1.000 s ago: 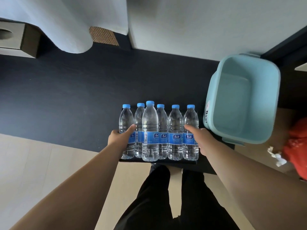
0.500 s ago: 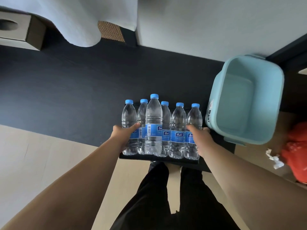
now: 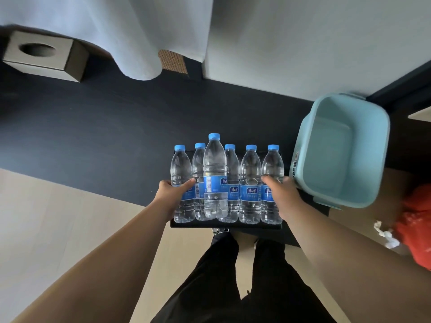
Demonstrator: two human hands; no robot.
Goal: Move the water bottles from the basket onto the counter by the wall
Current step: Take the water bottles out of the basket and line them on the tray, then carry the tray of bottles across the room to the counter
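Head cam, the only view. Your six water bottles [image 3: 250,173] stand upright in one tight row, touching side to side, at the near edge of the dark counter [image 3: 105,136], w/ the wall [image 3: 303,43] on its far side. They're outside the pale blue basket [image 3: 370,159], which sits at the counter's right end, just beside the row.

Your L hand [image 3: 172,194] grips the leftmost bottle [image 3: 179,164] at label height. Its thumb lies across the near face and the other fingers are hidden behind. Your R hand [image 3: 283,197] holds the rightmost bottle [image 3: 272,164] the same way, thumb on the near face and fingers wrapped round the basket side. The row sits between your two hands.

Vs 1 s ago, both hands are on the same two end bottles w/ the same grip. The third bottle from the left [image 3: 215,164] has changed most. Its cap now pokes clearly above the other five, where before it was only a touch higher, and its base sits a bit above its neighbours' bases. Can't tell if it's lifted or just squeezed toward you. The basket hasn't shifted relative to the row. Your head has tipped, so more of the tissue box [image 3: 46,57] at far left and the white curtain [image 3: 140,31] shows. A red bag [image 3: 417,229] lies on the floor at right.
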